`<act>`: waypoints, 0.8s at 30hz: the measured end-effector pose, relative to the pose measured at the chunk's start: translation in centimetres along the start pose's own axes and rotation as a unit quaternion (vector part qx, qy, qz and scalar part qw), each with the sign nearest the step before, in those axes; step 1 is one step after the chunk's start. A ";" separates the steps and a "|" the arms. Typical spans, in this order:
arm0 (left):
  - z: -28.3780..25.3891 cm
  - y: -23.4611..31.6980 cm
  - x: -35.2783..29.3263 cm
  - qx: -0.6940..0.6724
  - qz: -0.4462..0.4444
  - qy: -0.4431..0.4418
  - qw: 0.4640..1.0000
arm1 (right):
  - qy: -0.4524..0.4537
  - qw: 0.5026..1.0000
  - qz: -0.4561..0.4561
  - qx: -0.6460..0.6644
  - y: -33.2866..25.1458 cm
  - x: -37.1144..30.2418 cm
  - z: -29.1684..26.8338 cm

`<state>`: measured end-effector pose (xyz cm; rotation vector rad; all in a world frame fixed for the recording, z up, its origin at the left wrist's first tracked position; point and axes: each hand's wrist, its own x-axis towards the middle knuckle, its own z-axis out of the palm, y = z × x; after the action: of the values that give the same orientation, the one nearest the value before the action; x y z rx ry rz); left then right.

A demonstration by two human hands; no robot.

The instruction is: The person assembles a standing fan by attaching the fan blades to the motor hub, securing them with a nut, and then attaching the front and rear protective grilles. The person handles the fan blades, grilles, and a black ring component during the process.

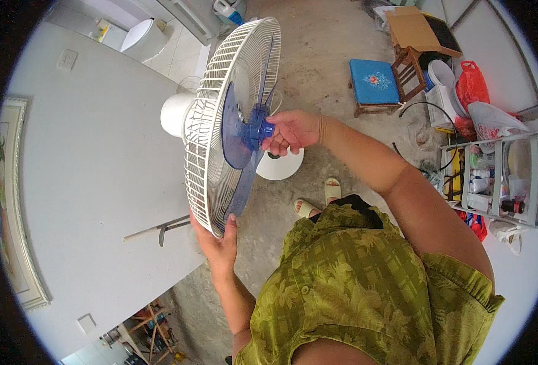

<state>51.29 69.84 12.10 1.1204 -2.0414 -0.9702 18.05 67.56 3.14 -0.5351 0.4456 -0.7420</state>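
Observation:
A white standing fan (176,115) is in front of me, its round base (286,170) on the floor. The blue translucent blades (235,143) stand exposed inside the white wire rear grille (197,176); no front grille covers them. My right hand (294,131) closes its fingers on the blue knob (268,130) at the centre of the blades. Down at the grille's lower rim, my left hand (219,246) grips the edge, thumb on the blade side. Part of the fan's pole is hidden behind the blades and my right hand.
A wooden chair with a blue cushion (373,83) stands at the far right, near a cardboard box (413,29). Along the right wall are a red plastic bag (473,84) and a loaded shelf rack (499,176). A white wall (105,146) runs along the left.

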 end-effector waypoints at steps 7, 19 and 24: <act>-0.1 -0.1 0.1 0.028 0.000 0.000 1.000 | 0.039 0.987 0.047 -0.148 -2.1 0.0 -0.2; -0.4 -0.8 0.0 0.096 0.020 0.020 0.995 | 0.325 0.491 0.064 -0.806 -2.7 -0.2 8.4; 0.0 0.2 0.8 0.048 0.024 0.015 0.998 | 0.370 0.411 -0.063 -0.830 -1.9 0.4 6.7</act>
<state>50.83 69.27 12.42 1.1231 -2.0995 -0.8343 21.10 68.08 9.42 -2.1756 2.1080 -0.3619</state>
